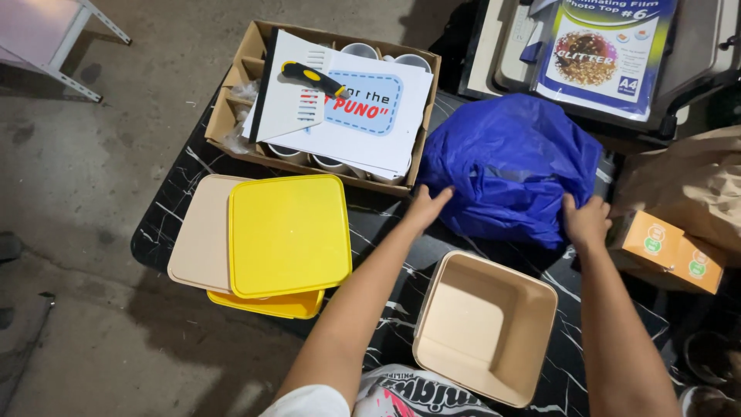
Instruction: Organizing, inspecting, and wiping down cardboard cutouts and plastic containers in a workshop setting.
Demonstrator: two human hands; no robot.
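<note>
A crumpled blue plastic bag (509, 162) lies on the black marbled table (166, 224). My left hand (426, 207) rests against the bag's lower left side with its fingers on the plastic. My right hand (587, 220) grips the bag's lower right edge. Just in front of the bag, between my forearms, sits an open beige square container (482, 328) with nothing inside.
A yellow lid (287, 234) lies on a beige lid (197, 232) and a second yellow lid at the left. Behind them stands a cardboard box (231, 100) of white cups, with printed sheets and a utility knife (312, 77) on top. An orange box (671, 251) and brown paper are on the right.
</note>
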